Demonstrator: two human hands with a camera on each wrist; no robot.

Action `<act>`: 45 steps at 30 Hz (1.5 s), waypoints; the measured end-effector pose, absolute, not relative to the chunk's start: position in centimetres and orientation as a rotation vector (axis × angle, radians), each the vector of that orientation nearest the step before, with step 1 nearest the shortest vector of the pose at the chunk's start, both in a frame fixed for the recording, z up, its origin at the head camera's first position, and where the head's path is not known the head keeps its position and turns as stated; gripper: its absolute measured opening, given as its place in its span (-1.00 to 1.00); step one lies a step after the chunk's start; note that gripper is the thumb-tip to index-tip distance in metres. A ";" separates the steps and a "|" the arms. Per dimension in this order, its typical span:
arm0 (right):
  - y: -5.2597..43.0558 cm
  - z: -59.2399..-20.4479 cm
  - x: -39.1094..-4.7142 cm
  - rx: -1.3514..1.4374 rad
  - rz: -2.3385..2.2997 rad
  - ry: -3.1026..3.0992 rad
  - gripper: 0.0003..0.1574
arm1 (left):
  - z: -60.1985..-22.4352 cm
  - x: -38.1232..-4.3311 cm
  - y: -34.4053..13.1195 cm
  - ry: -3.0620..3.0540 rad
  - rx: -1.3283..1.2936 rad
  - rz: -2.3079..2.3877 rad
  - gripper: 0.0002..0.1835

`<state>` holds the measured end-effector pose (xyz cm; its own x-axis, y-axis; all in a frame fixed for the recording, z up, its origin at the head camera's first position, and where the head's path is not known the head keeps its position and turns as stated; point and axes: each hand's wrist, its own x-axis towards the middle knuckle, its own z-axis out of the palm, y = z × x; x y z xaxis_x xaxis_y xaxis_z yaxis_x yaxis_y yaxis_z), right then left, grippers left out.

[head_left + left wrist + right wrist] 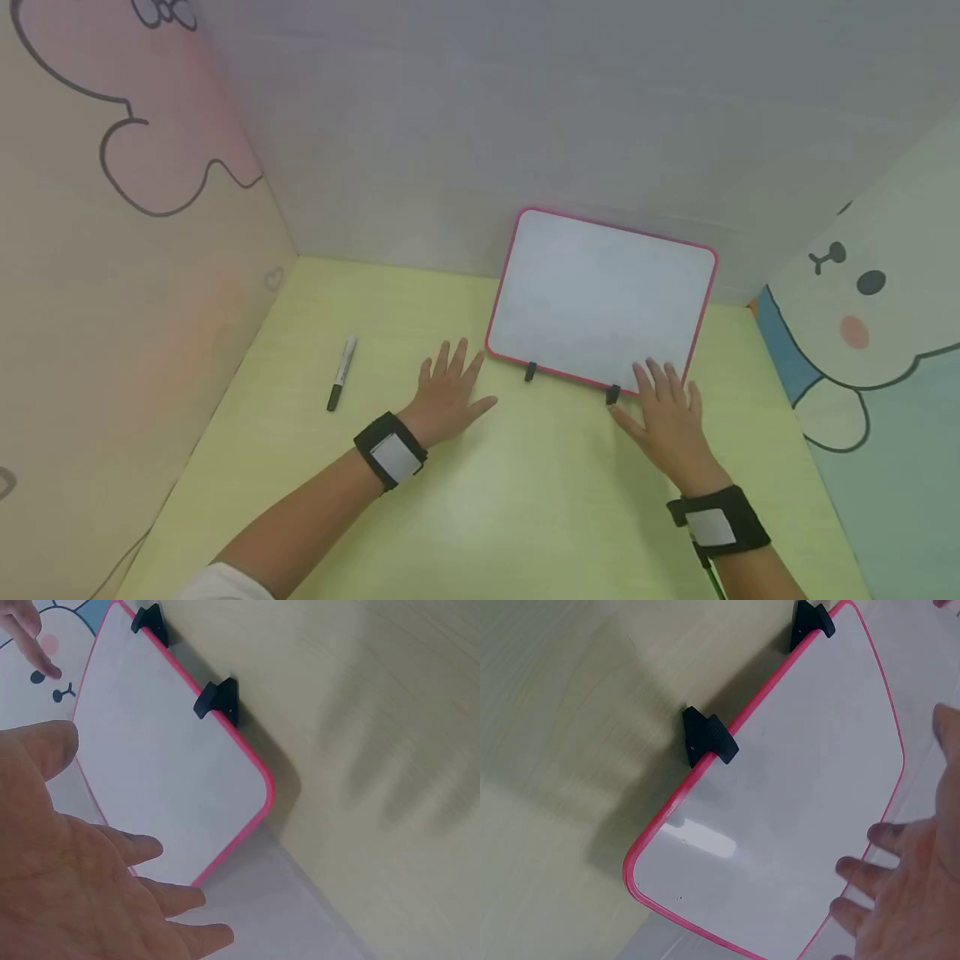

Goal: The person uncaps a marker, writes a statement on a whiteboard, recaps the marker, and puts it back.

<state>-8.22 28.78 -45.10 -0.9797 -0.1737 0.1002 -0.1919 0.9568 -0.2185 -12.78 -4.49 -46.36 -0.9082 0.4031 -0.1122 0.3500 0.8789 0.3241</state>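
Note:
A whiteboard with a pink rim leans against the back wall, propped on two black clip feet along its lower edge. My left hand, fingers spread and holding nothing, is just left of the board's lower left corner. Near the lower right part of the board is my right hand, also spread, its fingertips overlapping the rim in the head view. In the left wrist view the left palm faces the board's front. The right wrist view shows the right fingers spread in front of the whiteboard, gripping nothing.
A marker with a white barrel and dark cap lies on the pale yellow table, left of the left hand. Walls with cartoon drawings stand at the left and right, and a plain grey wall closes the back.

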 end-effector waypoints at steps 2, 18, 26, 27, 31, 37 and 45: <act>28.5 -45.3 -8.4 0.214 0.282 -2.981 -0.06 | -47.0 -13.2 -3.5 2.882 0.610 0.410 -0.20; 27.0 -46.4 -12.1 -0.036 0.127 -3.325 -0.42 | -51.5 -17.7 3.5 2.862 0.398 0.362 -0.48; 27.0 -47.2 -13.1 -0.143 0.203 -3.437 -0.37 | -51.3 -18.3 5.1 2.884 0.366 0.247 -0.57; 27.0 -47.2 -13.2 -0.155 0.202 -3.448 -0.36 | -51.3 -18.3 5.2 2.888 0.372 0.224 -0.57; 26.7 -47.3 -13.7 -0.182 0.223 -3.474 -0.39 | -51.4 -18.3 5.2 2.898 0.405 0.132 -0.58; 26.4 -47.8 -14.4 -0.189 0.240 -3.460 -0.48 | -51.7 -18.9 5.3 2.929 0.438 0.100 -0.60; 26.8 -48.7 -15.0 -0.264 0.283 -3.467 -0.51 | -52.3 -19.0 6.0 2.962 0.502 0.185 -0.60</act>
